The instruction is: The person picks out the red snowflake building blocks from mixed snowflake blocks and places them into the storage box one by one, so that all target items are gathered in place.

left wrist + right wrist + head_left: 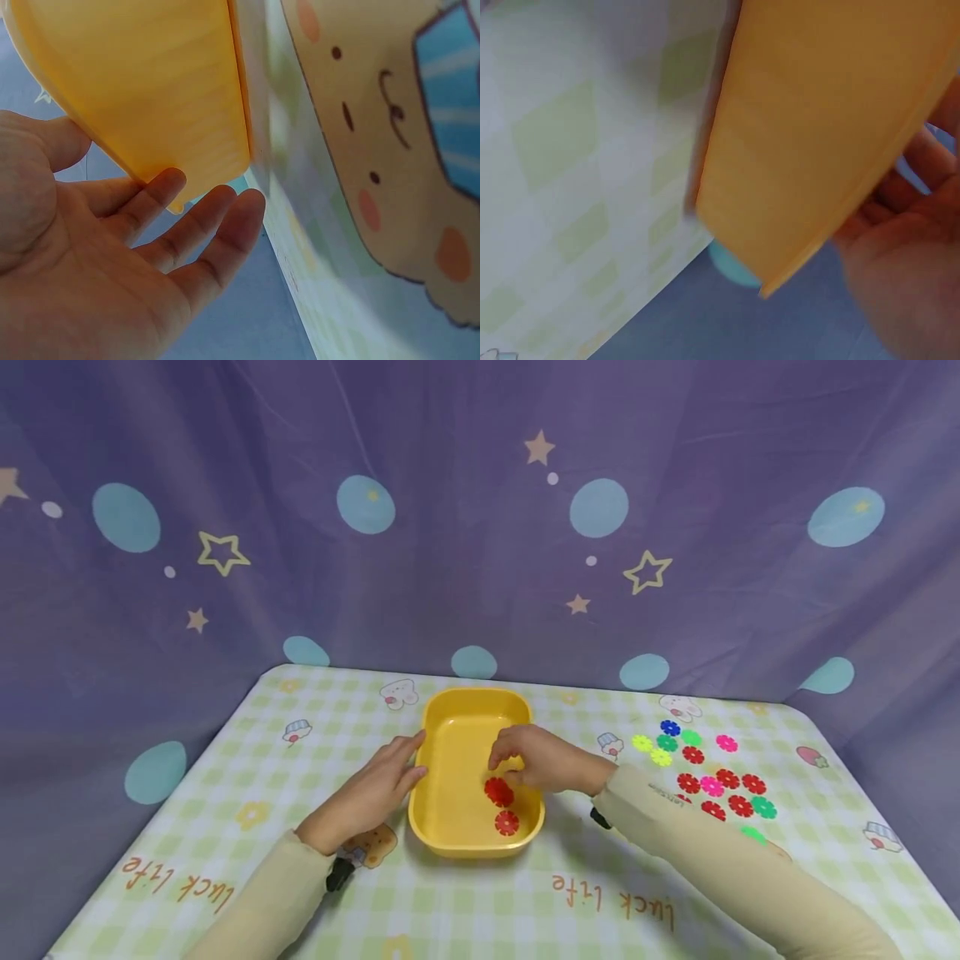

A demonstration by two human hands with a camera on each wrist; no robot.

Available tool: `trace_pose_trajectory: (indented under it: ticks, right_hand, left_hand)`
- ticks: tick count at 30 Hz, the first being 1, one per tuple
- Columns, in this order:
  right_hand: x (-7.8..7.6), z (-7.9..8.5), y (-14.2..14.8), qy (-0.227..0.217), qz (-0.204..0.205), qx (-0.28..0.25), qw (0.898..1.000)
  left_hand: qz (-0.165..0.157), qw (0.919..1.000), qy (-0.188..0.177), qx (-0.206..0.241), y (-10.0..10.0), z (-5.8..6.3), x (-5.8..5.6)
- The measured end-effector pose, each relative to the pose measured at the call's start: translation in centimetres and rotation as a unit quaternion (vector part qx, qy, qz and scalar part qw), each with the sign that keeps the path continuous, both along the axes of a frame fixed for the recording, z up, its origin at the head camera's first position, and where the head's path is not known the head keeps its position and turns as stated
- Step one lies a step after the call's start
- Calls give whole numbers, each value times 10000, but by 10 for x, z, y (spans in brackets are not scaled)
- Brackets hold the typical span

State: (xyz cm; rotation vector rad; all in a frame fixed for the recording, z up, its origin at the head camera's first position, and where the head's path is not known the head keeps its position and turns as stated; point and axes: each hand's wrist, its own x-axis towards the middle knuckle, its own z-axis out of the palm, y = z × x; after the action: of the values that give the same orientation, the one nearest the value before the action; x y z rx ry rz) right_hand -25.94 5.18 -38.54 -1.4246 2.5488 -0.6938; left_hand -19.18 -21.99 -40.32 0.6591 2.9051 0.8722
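A yellow plastic tray point(467, 839) stands on the table between both hands. Inside it lie red snowflake-shaped plastic discs: one point(506, 822) near the front right, and a blurred red patch point(498, 791) just behind it. My left hand point(377, 792) is at the tray's left rim, and the left wrist view shows its fingers point(217, 247) loosely bent beside the outer wall. Reaching over the right rim, my right hand point(542, 758) hangs above the inside with loosely bent fingers, right behind the red discs. In the right wrist view the tray wall partly hides those fingers.
Several loose snowflake discs in red, pink, green, yellow and blue point(670, 727) lie on the table's right side, some close to the right sleeve point(697, 835). A checked cloth point(600, 852) covers the table. Behind it hangs a purple curtain point(465, 577).
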Motion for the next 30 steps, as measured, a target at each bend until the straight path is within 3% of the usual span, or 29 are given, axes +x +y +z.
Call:
trace_pose_trajectory:
  ticks: [3,9,13,20,30]
  right_hand:
    - [4,-3,-7,169,-40,578,9982]
    - [9,-5,-24,222,-587,1431,9877]
    - [7,-6,-30,70,-872,1351,9870]
    - [-2,-7,-34,251,-1153,1073,9872]
    - [8,-1,-33,351,-1479,1723,9732]
  left_hand:
    - [4,10000,13,-26,1,1,-1]
    - [25,10000,-52,-21,2,2,-2]
    - [9,9999,-102,-6,3,2,-2]
    - [-36,10000,-30,37,3,4,-2]
    - [1,10000,-79,10,2,3,-2]
